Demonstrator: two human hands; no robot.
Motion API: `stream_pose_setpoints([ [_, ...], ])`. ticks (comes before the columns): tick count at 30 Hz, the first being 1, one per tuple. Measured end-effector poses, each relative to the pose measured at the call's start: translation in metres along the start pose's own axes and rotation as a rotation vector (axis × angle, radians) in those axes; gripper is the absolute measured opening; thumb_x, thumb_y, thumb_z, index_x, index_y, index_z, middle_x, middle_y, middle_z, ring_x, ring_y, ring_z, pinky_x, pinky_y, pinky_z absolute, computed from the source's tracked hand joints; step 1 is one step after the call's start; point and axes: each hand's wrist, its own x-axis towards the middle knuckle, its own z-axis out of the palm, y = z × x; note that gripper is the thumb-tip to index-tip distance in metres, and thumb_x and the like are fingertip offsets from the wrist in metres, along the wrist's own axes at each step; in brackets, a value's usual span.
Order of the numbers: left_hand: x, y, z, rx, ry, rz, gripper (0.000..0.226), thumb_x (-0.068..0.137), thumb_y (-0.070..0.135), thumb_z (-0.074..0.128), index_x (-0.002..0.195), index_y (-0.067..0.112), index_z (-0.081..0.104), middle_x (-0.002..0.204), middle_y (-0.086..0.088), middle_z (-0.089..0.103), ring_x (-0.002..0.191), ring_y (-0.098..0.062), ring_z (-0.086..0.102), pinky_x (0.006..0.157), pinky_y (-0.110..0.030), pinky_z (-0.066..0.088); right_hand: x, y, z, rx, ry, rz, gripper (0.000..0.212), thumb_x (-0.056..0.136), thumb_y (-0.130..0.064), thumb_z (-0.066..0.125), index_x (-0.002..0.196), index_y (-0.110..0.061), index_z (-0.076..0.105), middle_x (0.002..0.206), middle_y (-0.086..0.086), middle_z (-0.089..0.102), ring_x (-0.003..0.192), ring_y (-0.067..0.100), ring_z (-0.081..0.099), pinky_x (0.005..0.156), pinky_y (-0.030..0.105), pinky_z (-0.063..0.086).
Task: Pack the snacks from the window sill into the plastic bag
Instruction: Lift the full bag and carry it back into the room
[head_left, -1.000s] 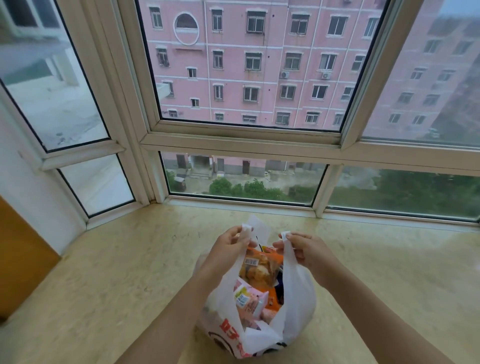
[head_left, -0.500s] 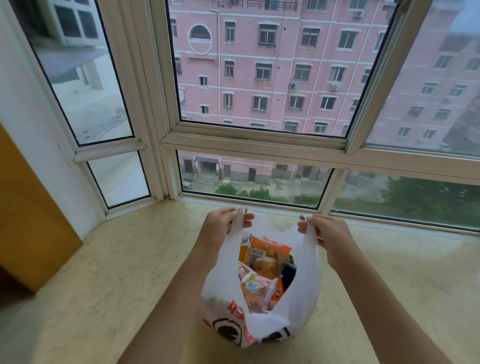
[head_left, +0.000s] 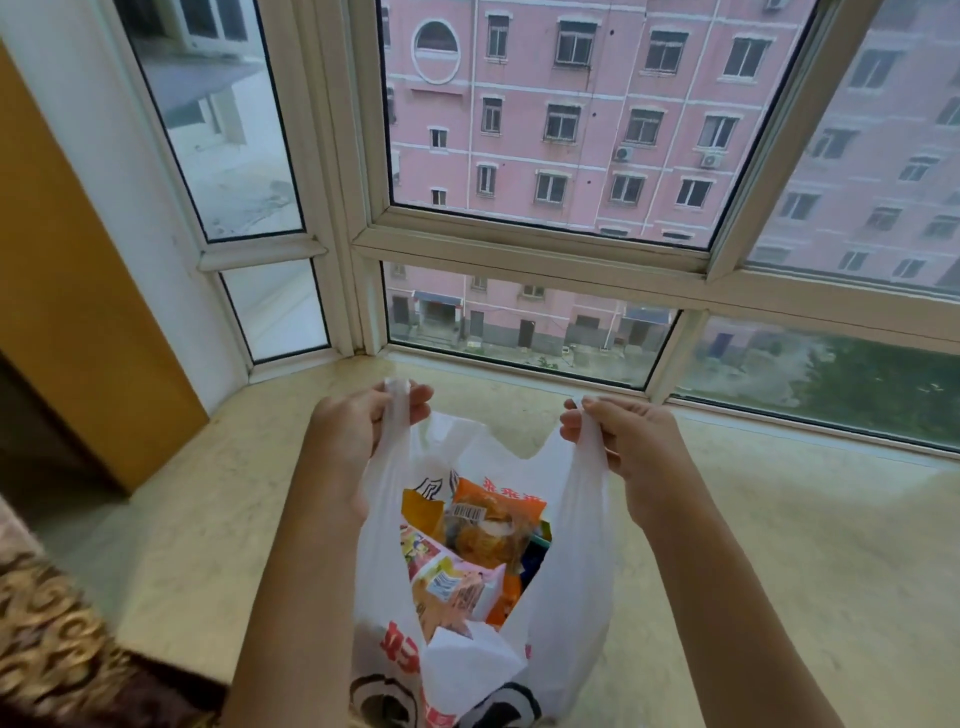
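Over a pale marble window sill, white plastic bag held open, left hand pinching one handle, right hand pinching the other, orange snack packet and pink snack packet inside the bag.

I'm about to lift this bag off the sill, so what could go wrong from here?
The plastic bag hangs only from thin handles pinched by the left hand and right hand; one could slip or stretch. Its mouth gapes wide, so the orange snack packet on top might tip out if the bag swings.
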Motion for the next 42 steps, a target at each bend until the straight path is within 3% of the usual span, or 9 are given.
stream_pose_setpoints([
  [7,-0.075,-0.021,-0.049,-0.068,0.214,0.016,0.029,0.094,0.008,0.045,0.085,0.01,0.073,0.085,-0.002,0.076,0.085,-0.013,0.072,0.07,-0.025,0.049,-0.043,0.011,0.006,-0.038,-0.279,0.06,0.02,0.093,-0.011,0.055,0.092,0.002,0.07,0.081,0.008,0.075,0.076,0.02,0.071,0.078,0.034,0.054],
  [13,-0.159,-0.046,-0.086,-0.106,0.432,-0.027,0.029,0.097,0.011,0.043,0.089,0.008,0.071,0.078,0.002,0.075,0.075,-0.007,0.07,0.057,-0.015,0.049,-0.093,0.025,0.018,-0.091,-0.477,0.071,0.018,0.095,-0.017,0.054,0.09,-0.007,0.069,0.082,0.005,0.074,0.086,0.02,0.07,0.077,0.03,0.054],
  [17,-0.215,-0.056,-0.11,-0.164,0.552,-0.033,0.03,0.095,0.011,0.042,0.085,0.009,0.071,0.076,0.003,0.075,0.077,-0.009,0.069,0.067,-0.023,0.049,-0.132,0.028,0.03,-0.111,-0.592,0.075,0.015,0.093,-0.016,0.058,0.084,-0.011,0.068,0.075,0.001,0.074,0.085,0.019,0.07,0.081,0.032,0.053],
  [21,-0.27,-0.062,-0.142,-0.163,0.654,-0.012,0.03,0.096,0.009,0.041,0.095,0.004,0.07,0.078,0.001,0.075,0.072,-0.006,0.07,0.066,-0.021,0.052,-0.172,0.033,0.049,-0.141,-0.754,0.064,0.014,0.09,-0.016,0.059,0.086,-0.009,0.07,0.08,0.004,0.075,0.081,0.016,0.072,0.077,0.029,0.053],
  [28,-0.385,-0.08,-0.201,-0.246,0.895,0.009,0.03,0.096,0.009,0.042,0.087,0.007,0.07,0.079,-0.002,0.075,0.074,-0.009,0.069,0.072,-0.024,0.054,-0.271,0.059,0.091,-0.227,-1.015,0.072,0.014,0.089,-0.02,0.061,0.085,-0.012,0.072,0.081,0.004,0.074,0.088,0.021,0.069,0.085,0.037,0.052],
  [33,-0.48,-0.103,-0.255,-0.315,1.061,0.019,0.025,0.092,0.01,0.051,0.081,0.008,0.073,0.083,-0.007,0.075,0.08,-0.015,0.071,0.078,-0.03,0.054,-0.368,0.082,0.119,-0.292,-1.17,0.087,0.015,0.086,-0.021,0.063,0.08,-0.012,0.073,0.087,0.01,0.073,0.088,0.02,0.07,0.069,0.029,0.052],
  [36,-0.541,-0.115,-0.294,-0.254,1.124,-0.004,0.025,0.094,0.014,0.049,0.098,0.005,0.073,0.099,-0.008,0.074,0.094,-0.02,0.07,0.084,-0.029,0.053,-0.436,0.092,0.138,-0.306,-1.22,0.107,0.012,0.084,-0.015,0.063,0.078,-0.009,0.071,0.098,0.019,0.071,0.093,0.026,0.067,0.077,0.032,0.052],
  [39,-0.603,-0.123,-0.339,-0.252,1.125,-0.019,0.032,0.097,0.011,0.044,0.117,-0.004,0.063,0.113,-0.014,0.069,0.094,-0.02,0.067,0.07,-0.017,0.054,-0.509,0.103,0.156,-0.326,-1.268,0.104,0.008,0.077,-0.009,0.063,0.075,-0.005,0.069,0.099,0.025,0.066,0.1,0.032,0.064,0.084,0.038,0.05],
  [42,-0.654,-0.128,-0.381,-0.233,1.157,-0.065,0.03,0.096,0.013,0.047,0.116,-0.002,0.064,0.111,-0.012,0.07,0.099,-0.022,0.067,0.076,-0.019,0.053,-0.578,0.119,0.176,-0.321,-1.265,0.077,0.007,0.076,-0.009,0.063,0.075,-0.005,0.069,0.096,0.018,0.065,0.096,0.028,0.063,0.08,0.037,0.05],
])
